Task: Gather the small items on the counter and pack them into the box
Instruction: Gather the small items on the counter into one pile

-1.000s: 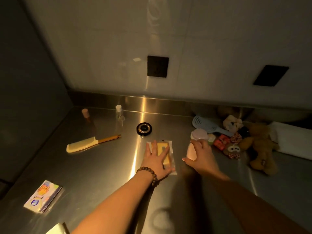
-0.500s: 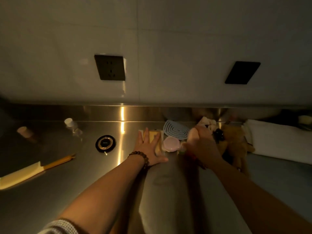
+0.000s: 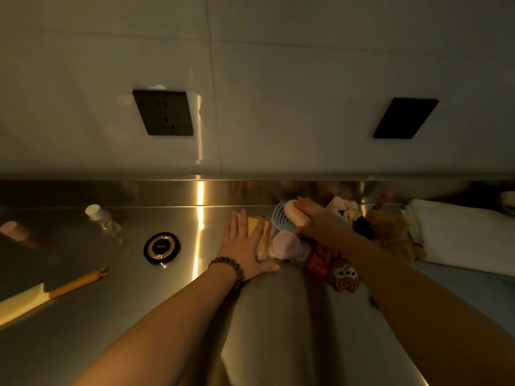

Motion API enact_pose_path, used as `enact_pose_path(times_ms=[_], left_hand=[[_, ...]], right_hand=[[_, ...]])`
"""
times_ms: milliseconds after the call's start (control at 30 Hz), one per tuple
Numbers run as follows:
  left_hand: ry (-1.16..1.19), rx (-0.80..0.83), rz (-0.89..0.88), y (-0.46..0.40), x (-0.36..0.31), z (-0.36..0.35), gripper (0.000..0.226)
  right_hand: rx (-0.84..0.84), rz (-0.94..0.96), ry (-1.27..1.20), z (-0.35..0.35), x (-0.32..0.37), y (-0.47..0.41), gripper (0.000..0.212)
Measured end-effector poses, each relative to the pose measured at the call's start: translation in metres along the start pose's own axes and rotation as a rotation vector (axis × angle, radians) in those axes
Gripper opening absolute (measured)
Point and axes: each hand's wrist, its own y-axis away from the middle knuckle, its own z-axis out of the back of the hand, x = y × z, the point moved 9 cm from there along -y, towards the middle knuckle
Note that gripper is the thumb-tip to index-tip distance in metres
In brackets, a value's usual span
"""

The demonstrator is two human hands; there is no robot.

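My left hand point(image 3: 245, 246) lies flat, fingers spread, on a yellow packet point(image 3: 263, 235) on the steel counter point(image 3: 125, 316). My right hand point(image 3: 320, 218) grips a small pink oval item point(image 3: 295, 215) and holds it above a blue brush point(image 3: 278, 221). A round pink case point(image 3: 284, 243) sits beside the packet. Scrunchies point(image 3: 344, 274), a brown plush toy point(image 3: 390, 232) and other small things crowd under my right forearm. Further left lie a black round compact point(image 3: 161, 247), a clear small bottle point(image 3: 101, 220), a pink tube point(image 3: 16, 231) and a cream comb point(image 3: 41, 295). No box is in view.
A folded white towel point(image 3: 459, 235) lies at the right against the backsplash. Two dark wall outlets point(image 3: 164, 112) sit on the tiled wall above. The counter's raised back rim point(image 3: 167, 190) runs behind everything.
The view has swung right and closer. My left hand has slid the yellow packet toward the pile. My right hand has carried the pink oval item back over the blue brush.
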Motion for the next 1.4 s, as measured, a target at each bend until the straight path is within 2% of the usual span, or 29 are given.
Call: enact_pose_path(times_ms=[67,133,233,367,533,1033,1133,1267,1400], left_hand=[[-0.007,-0.122,-0.015,0.013,-0.003,0.010,0.109],[-0.011,-0.191,-0.036,0.027,-0.007,0.012,0.103],[-0.023,-0.141,-0.012,0.038,-0.005,-0.001,0.096],[-0.027,-0.117,0.062,0.025,0.008,-0.002,0.090],[-0.018,-0.053,0.083,-0.004,0.026,0.005,0.087],[0.075,-0.009,0.066,-0.023,0.000,0.002,0.094],[0.117,-0.031,0.071,-0.014,0.001,0.012,0.094],[0.172,-0.180,0.101,0.012,0.009,0.044,0.088],[0.130,-0.281,0.163,0.060,0.040,0.066,0.074]], right_hand=[[-0.023,0.019,0.118,0.001,-0.005,0.001,0.061],[-0.109,-0.046,0.130,0.003,-0.017,0.005,0.052],[-0.182,-0.044,0.172,0.001,-0.016,0.012,0.050],[-0.200,-0.016,0.236,-0.008,-0.004,0.011,0.050],[-0.257,-0.145,0.300,-0.008,-0.012,0.015,0.054],[-0.176,-0.274,0.256,-0.007,-0.036,0.014,0.065],[-0.195,-0.235,0.275,-0.003,-0.025,0.017,0.068],[-0.367,-0.090,0.137,0.011,0.019,0.026,0.063],[-0.255,0.029,0.063,-0.011,0.084,0.024,0.059]])
